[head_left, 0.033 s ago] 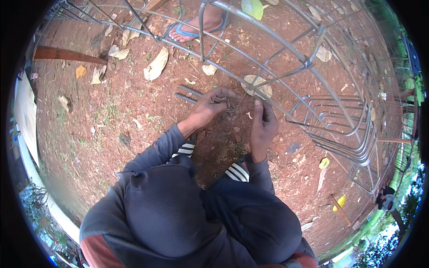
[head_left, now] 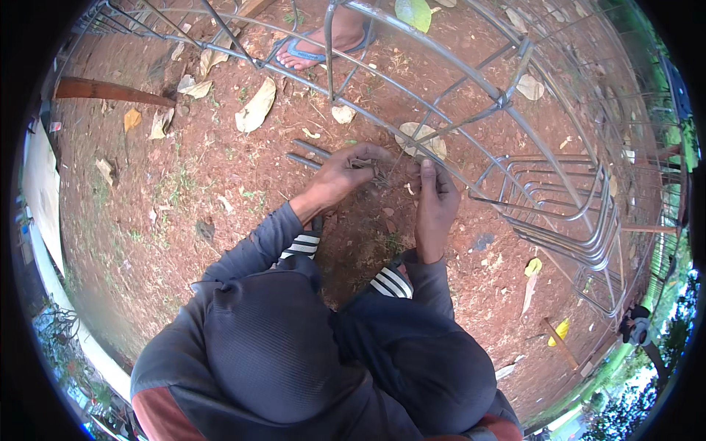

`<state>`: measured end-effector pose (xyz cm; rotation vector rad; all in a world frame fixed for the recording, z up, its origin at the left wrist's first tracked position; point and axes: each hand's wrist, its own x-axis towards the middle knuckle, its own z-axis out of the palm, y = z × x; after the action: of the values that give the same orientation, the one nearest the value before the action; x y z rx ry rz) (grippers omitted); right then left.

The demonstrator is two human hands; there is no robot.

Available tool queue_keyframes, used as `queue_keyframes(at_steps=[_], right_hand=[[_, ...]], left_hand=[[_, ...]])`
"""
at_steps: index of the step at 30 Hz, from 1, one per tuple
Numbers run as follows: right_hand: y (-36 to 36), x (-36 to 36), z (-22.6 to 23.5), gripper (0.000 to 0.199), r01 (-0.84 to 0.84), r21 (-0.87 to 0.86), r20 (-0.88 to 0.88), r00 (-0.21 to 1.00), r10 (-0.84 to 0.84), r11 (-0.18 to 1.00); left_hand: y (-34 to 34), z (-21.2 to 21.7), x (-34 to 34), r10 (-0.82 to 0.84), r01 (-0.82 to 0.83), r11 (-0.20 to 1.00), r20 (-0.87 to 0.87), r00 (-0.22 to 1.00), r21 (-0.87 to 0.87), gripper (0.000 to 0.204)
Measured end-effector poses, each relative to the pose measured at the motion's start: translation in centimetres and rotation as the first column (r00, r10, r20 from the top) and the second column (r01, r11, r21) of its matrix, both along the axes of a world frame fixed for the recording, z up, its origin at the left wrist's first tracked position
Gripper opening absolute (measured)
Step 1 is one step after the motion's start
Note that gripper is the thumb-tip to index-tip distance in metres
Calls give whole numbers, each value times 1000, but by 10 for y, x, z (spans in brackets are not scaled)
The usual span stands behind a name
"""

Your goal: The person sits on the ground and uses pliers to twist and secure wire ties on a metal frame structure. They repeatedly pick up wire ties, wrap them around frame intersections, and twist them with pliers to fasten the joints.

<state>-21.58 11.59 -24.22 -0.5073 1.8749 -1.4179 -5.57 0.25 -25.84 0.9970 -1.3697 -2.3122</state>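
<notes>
My left hand [head_left: 346, 174] is curled round a small bundle of thin tie wires [head_left: 380, 175]. Out from under the same hand, toward the left, stick two metal handles [head_left: 312, 149] of what looks like pincers; their head is hidden. Just below a long steel bar of the rebar cage [head_left: 397, 134], my right hand [head_left: 435, 209] has its thumb and index finger pinched together. Whatever lies between those fingertips is too small to make out. One thin wire rises from the bundle toward the bar.
Bent steel stirrups [head_left: 559, 209] hang bunched on the cage at right. A person's foot in a blue flip-flop [head_left: 323, 50] stands beyond the bars. A wooden stake [head_left: 118, 90] lies at far left. Dry leaves [head_left: 257, 106] dot the red soil. Another person [head_left: 636, 325] is at the far right.
My right hand has shifted slightly, its index fingertip now reaching closer to the bar and the thumb. My left hand stays nearly in place with the wires and handles.
</notes>
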Motion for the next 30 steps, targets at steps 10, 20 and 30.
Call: queue_keyframes(at_steps=[10,20,30], right_hand=[[-13,-15,-5,25,68,67,426,900,-90,995],[-20,34,-41,27,100,-291,-12,994,-109,952],[-26,42,-69,29,198,-280,162,974,-157,939]], left_hand=[[-36,45,-13,-314,605,537,527,790,-588,42],[5,42,-20,-26,24,997,34,999,79,37],[10,101,-24,-7,247,578,298,954,-778,28]])
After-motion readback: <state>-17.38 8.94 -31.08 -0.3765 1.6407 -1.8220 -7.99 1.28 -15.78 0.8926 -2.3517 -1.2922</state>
